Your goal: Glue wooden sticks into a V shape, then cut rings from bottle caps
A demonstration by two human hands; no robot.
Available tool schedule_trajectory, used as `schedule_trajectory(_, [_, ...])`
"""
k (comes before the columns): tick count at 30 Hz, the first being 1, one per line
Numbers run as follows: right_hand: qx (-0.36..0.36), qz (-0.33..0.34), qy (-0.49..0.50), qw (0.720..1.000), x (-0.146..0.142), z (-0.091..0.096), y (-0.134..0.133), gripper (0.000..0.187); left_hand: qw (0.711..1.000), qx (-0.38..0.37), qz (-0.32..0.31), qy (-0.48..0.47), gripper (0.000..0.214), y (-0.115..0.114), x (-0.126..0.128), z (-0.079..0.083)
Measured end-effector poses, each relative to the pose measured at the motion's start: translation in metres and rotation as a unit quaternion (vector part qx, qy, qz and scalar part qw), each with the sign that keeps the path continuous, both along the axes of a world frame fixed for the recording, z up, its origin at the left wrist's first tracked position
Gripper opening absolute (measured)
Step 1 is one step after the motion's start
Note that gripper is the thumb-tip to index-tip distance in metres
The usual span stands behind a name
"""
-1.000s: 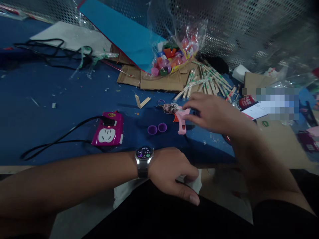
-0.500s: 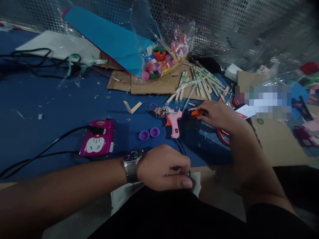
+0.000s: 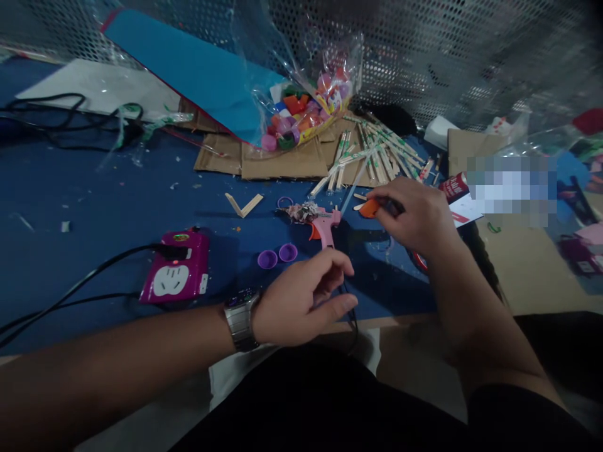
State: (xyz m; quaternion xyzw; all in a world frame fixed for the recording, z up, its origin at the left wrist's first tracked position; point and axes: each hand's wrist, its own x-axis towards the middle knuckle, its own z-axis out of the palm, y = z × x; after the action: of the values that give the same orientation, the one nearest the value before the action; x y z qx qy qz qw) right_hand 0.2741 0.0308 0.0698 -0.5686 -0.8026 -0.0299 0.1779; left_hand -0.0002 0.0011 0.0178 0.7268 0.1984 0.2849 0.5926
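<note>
A pink glue gun [image 3: 324,223] lies on the blue table top [image 3: 117,207], its nozzle caked with dried glue. My left hand [image 3: 301,301], with a watch on the wrist, is just in front of it at the table's near edge, fingers curled around the gun's black cord [image 3: 351,314]. My right hand [image 3: 414,216] is to the right of the gun, fingers closed on a small orange object [image 3: 369,208] with a dark part. Two purple caps [image 3: 277,256] lie left of the gun.
A pink power strip [image 3: 176,274] with a black cable sits at the left. Behind lie cardboard pieces [image 3: 282,164], a pile of wooden sticks [image 3: 372,154], a clear bag of coloured caps [image 3: 301,116], blue paper [image 3: 188,69], a glued stick V [image 3: 244,205] and red-handled scissors [image 3: 419,260].
My left hand rose from my lap to the table edge and closed on the cord. My right hand picked up the orange object and lifted it slightly.
</note>
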Motion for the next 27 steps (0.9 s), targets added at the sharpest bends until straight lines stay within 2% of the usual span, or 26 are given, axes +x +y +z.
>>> schedule_trajectory(1, [0.013,0.029,0.009,0.999,-0.006,0.000,-0.005,0.028,0.999,-0.026,0.028,-0.018,0.037,0.000,0.002,-0.002])
schedule_trajectory(3, [0.038,0.129,0.021,0.991,-0.019,-0.001,-0.015,0.024,0.993,-0.076,0.074,-0.058,0.051,0.000,0.004,-0.006])
schedule_trajectory(5, [0.058,0.214,0.007,0.975,-0.030,-0.003,-0.023,0.024,0.989,-0.099,0.085,-0.073,0.057,0.003,0.005,-0.009])
schedule_trajectory(7, [0.079,0.265,0.028,0.960,-0.040,-0.005,-0.029,0.026,0.993,-0.082,0.068,-0.058,0.050,0.005,0.005,-0.008])
schedule_trajectory(9, [0.068,0.283,0.034,0.956,-0.047,-0.007,-0.033,0.029,0.996,-0.060,0.053,-0.034,0.034,0.005,0.004,-0.006])
schedule_trajectory(12, [0.013,0.241,0.065,0.968,-0.054,-0.009,-0.035,0.033,0.991,-0.109,0.055,-0.048,0.028,0.002,0.004,-0.004])
schedule_trajectory(15, [-0.048,0.167,0.147,0.974,-0.056,-0.010,-0.035,0.036,0.963,-0.225,0.074,-0.128,0.026,0.003,0.004,-0.005])
schedule_trajectory(17, [-0.056,0.134,0.188,0.971,-0.053,-0.012,-0.033,0.032,0.943,-0.268,0.081,-0.177,0.022,0.008,0.004,-0.005])
schedule_trajectory(21, [-0.064,0.095,0.178,0.977,-0.043,-0.022,-0.020,0.022,0.928,-0.277,0.101,-0.226,0.020,0.017,0.004,-0.003])
schedule_trajectory(24, [-0.095,0.099,0.142,0.980,-0.035,-0.031,-0.007,0.011,0.928,-0.265,0.123,-0.234,0.028,0.018,0.006,0.000])
schedule_trajectory(27, [-0.128,0.098,0.200,0.967,-0.032,-0.035,-0.004,0.025,0.919,-0.284,0.156,-0.227,0.029,0.018,0.008,0.001])
